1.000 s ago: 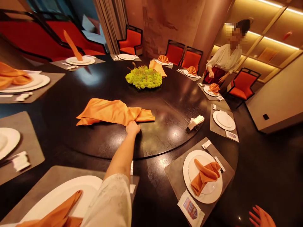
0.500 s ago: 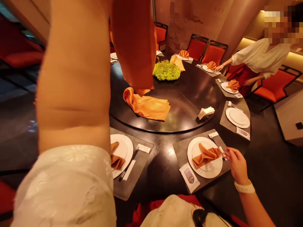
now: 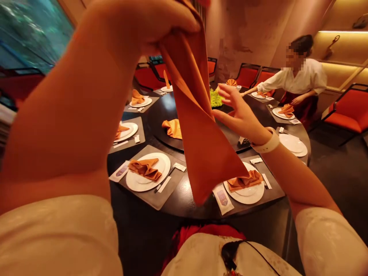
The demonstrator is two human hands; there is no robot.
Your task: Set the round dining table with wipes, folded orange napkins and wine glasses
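Note:
High in front of me, my left hand (image 3: pixel 172 23) grips an orange cloth napkin (image 3: pixel 198 134) near its top. The cloth hangs down in twisted folds, its lower corners loose above the dark round table (image 3: pixel 184 199). Beside the napkin's right edge is my right hand (image 3: pixel 237 111), fingers spread and nothing held; whether the thumb touches the cloth I cannot tell. Below, a folded napkin (image 3: pixel 145 168) lies on a white plate (image 3: pixel 138 186) at the left, and another folded napkin (image 3: pixel 245 180) rests on a plate (image 3: pixel 250 198) at the right, partly behind the hanging cloth.
A bunched yellow-orange cloth (image 3: pixel 171 128) lies on the turntable, near green foliage (image 3: pixel 215 98). At the far right side a co-worker (image 3: pixel 301 76) leans over the table. Red chairs (image 3: pixel 346 111) stand around it. One plate (image 3: pixel 292 145) at the right carries no napkin.
The napkin and my left hand have come lower into view. My right hand has risen from the near right plate to beside the cloth, its fingers spreading. The view has shifted.

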